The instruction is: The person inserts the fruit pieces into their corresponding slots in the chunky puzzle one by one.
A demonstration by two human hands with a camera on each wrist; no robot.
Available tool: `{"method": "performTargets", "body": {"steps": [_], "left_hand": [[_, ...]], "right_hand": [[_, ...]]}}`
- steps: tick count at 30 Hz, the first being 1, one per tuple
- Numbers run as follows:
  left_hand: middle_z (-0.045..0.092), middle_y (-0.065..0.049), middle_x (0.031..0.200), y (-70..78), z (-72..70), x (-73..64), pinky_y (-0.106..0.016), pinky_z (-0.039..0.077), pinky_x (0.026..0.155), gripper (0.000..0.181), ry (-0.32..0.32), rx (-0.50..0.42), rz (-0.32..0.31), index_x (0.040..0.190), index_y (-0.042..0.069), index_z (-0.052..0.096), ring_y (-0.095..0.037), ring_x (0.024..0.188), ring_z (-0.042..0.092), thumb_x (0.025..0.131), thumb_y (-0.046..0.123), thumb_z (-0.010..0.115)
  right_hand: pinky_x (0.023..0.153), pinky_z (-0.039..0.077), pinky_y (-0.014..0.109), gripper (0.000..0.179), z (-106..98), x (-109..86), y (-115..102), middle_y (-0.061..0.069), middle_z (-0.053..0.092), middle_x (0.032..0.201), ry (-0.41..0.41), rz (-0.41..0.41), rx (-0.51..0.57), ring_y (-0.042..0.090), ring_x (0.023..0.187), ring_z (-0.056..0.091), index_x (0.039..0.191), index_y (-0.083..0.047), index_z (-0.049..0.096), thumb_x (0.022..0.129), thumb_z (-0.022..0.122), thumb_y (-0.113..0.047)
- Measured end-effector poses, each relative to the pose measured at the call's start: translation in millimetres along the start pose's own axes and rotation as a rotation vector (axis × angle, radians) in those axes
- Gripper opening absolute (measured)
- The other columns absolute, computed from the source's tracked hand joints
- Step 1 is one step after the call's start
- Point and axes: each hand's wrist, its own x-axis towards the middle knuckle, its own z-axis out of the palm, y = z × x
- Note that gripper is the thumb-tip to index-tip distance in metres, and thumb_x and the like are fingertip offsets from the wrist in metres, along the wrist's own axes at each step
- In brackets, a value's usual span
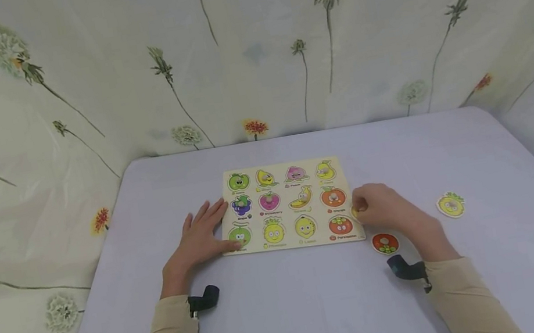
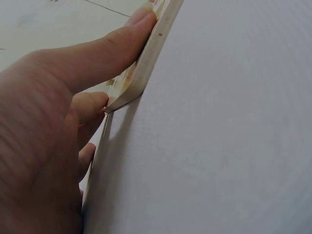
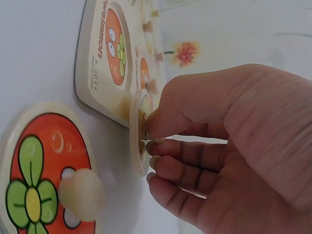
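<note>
A wooden fruit puzzle board (image 1: 291, 245) lies flat on the table. My left hand (image 1: 203, 237) has its fingers spread along the board's left edge, and its thumb rests on the lower left corner; in the left wrist view the thumb (image 2: 112, 53) lies over the rim. At the board's right edge, my right hand (image 1: 382, 207) pinches the knob of a yellow puzzle piece (image 3: 137, 141). That piece stands tilted on edge by the board's corner, its picture mostly hidden by the fingers. Below the right hand lies a red persimmon piece (image 1: 385, 243) with a round knob.
A pineapple piece (image 1: 451, 205) lies on the table to the right of the right hand. The white-covered table (image 1: 292, 315) ends at a flower-patterned curtain (image 1: 257, 74) behind it. The persimmon recess (image 1: 340, 226) is at the board's lower right.
</note>
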Motion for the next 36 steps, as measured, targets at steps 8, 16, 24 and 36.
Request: {"method": "performTargets", "body": {"steps": [8,16,24,36], "left_hand": [[0.02,0.007,0.167,2.3,-1.5,-0.5,-0.061,0.0,0.124,0.107,-0.014,-0.001,-0.016,0.159,0.023,0.025,-0.026,0.157,0.007,0.074,0.064,0.074],[0.02,0.008,0.167,2.9,-2.3,0.7,-0.061,0.0,0.124,0.107,-0.017,-0.001,-0.011,0.159,0.023,0.025,-0.025,0.158,0.007,0.074,0.064,0.075],[0.022,0.007,0.167,3.3,-3.7,-1.0,-0.06,0.0,0.125,0.109,-0.004,-0.016,0.0,0.159,0.023,0.026,-0.026,0.157,0.008,0.072,0.066,0.076],[0.022,0.007,0.167,4.3,-4.3,-2.5,-0.06,0.0,0.125,0.108,-0.003,-0.018,-0.008,0.159,0.023,0.026,-0.026,0.157,0.008,0.072,0.065,0.076]], "right_hand": [[0.065,0.043,0.03,0.009,5.4,1.6,-9.6,0.006,0.059,0.083,0.003,-0.028,0.01,0.022,0.08,0.052,0.086,-0.01,0.064,0.08,0.063,-0.003],[0.067,0.045,0.029,0.011,12.4,6.0,-19.3,0.006,0.061,0.086,0.011,-0.054,0.013,0.021,0.08,0.053,0.091,-0.008,0.068,0.081,0.064,-0.005],[0.069,0.045,0.03,0.015,21.5,10.5,-29.5,0.002,0.061,0.084,0.048,-0.146,-0.007,0.019,0.08,0.052,0.085,-0.012,0.068,0.079,0.061,-0.001],[0.069,0.044,0.029,0.016,27.9,15.3,-35.9,0.001,0.059,0.081,0.067,-0.208,-0.02,0.018,0.077,0.05,0.086,-0.012,0.069,0.075,0.063,-0.001]]}}
